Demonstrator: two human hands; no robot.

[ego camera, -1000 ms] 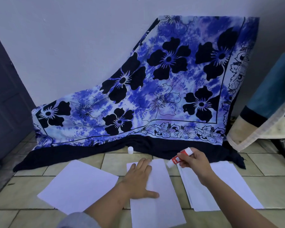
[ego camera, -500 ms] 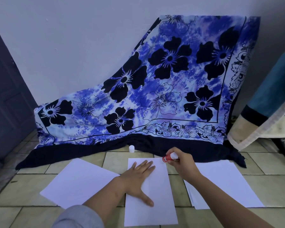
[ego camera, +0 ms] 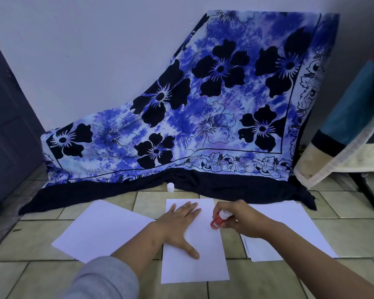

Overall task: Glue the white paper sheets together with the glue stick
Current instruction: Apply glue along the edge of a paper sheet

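My grey sleeve [ego camera: 104, 277] sits nearest me, pushed up my left forearm. My left hand [ego camera: 178, 225] lies flat on the middle sheet [ego camera: 194, 264], fingers spread wide and the thumb angled toward me, pinning the paper to the tiled floor [ego camera: 268, 281]. My right hand [ego camera: 244, 219] is curled around the glue stick [ego camera: 218, 221], gripping its white end, while the red end points down and left and meets the middle sheet near its right edge. I cannot tell whether glue is showing at the tip. To the left lies 1 more sheet [ego camera: 104, 229], turned at an angle, its corner just beside the middle one. To the right, partly under my wrist, is a small stack of paper [ego camera: 294, 229]. Farther off, the white cap [ego camera: 170, 187] stands upright on the floor at the dark hem of the blue flowered cloth [ego camera: 224, 104], which drapes up against the pale wall [ego camera: 95, 50].
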